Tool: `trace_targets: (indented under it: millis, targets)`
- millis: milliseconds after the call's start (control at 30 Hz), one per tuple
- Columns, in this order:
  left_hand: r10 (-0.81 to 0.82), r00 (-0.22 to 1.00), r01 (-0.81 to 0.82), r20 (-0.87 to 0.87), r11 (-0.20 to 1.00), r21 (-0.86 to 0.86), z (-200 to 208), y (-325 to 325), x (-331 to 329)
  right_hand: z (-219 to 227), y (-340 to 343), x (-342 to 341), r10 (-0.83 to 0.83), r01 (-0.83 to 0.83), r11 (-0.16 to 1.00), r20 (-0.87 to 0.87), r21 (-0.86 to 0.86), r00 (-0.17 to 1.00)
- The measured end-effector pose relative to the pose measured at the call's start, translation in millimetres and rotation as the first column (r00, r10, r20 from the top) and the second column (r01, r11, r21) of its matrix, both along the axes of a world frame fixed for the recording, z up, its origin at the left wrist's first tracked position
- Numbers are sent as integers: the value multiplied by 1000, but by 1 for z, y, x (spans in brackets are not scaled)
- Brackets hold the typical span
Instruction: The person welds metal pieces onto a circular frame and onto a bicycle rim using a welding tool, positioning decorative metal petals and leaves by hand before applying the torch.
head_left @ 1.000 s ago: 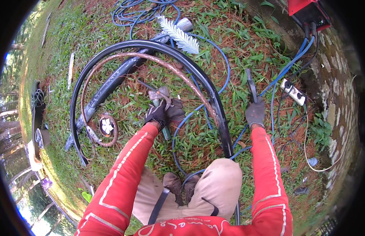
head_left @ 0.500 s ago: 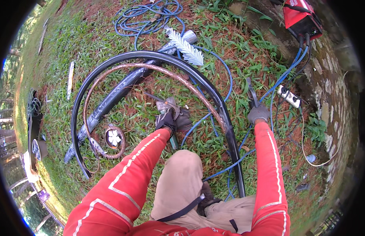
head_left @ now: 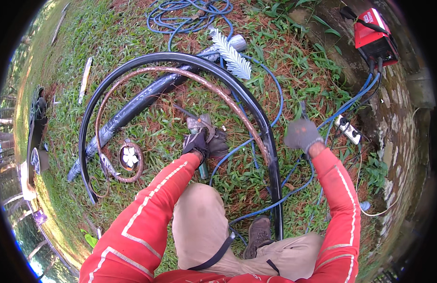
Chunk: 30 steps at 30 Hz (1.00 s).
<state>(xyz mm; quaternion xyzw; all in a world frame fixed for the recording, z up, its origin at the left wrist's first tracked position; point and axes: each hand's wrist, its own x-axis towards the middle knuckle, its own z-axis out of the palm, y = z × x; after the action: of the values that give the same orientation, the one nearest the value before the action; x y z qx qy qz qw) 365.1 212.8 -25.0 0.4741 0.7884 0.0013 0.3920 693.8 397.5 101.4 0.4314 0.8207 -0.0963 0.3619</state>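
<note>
My left hand (head_left: 197, 143), in a black and pale glove, is closed over a teal-handled tool (head_left: 204, 170) low on the grass. A grey plate-like part of it shows beyond my fingers, and a dark, bunched piece like a glove or rag (head_left: 218, 144) lies against the hand. My right hand (head_left: 303, 134), in a grey glove, is closed around a dark tool (head_left: 303, 109). Only its far tip stands out past my knuckles, so its kind is hidden. Between my hands runs a long curved black pipe (head_left: 250, 99), with a thinner rusty brown curved rod (head_left: 214, 86) inside its bend.
A red welding machine (head_left: 375, 33) with blue cables (head_left: 353, 99) stands upper right, near a white power strip (head_left: 348, 129). A straight black pipe (head_left: 133, 109), a silver leaf-shaped piece (head_left: 231, 56), a white flower ornament (head_left: 129, 156) and coiled blue cable (head_left: 181, 21) lie on the grass.
My right hand has come up and slightly left with its tool, its elbow bending outward, and the blue cable below it has shifted. My left hand stays on the teal-handled tool.
</note>
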Motion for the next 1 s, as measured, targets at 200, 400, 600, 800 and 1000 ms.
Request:
trace_targets:
  millis: [200, 400, 600, 800, 1000]
  targets:
    - [40, 999, -38, -25, 995, 90, -16, -6, -3, -8, 133, -169, -163, 298, 940, -552, 165, 818]
    - [10, 999, -6, -45, 996, 83, -30, -3, 5, -90, 168, -228, -104, 309, 928, -650, 210, 752]
    - [36, 998, -32, -42, 995, 94, -43, -10, -6, -104, 154, -231, -89, 325, 924, -712, 202, 696]
    - [28, 997, -24, -77, 998, 52, -42, -5, 2, -84, 144, -189, -238, 534, 845, -914, -27, 330]
    - [-108, 981, 121, -159, 990, 70, -64, -7, -4, -24, 118, -80, -250, 594, 786, -967, -171, 53]
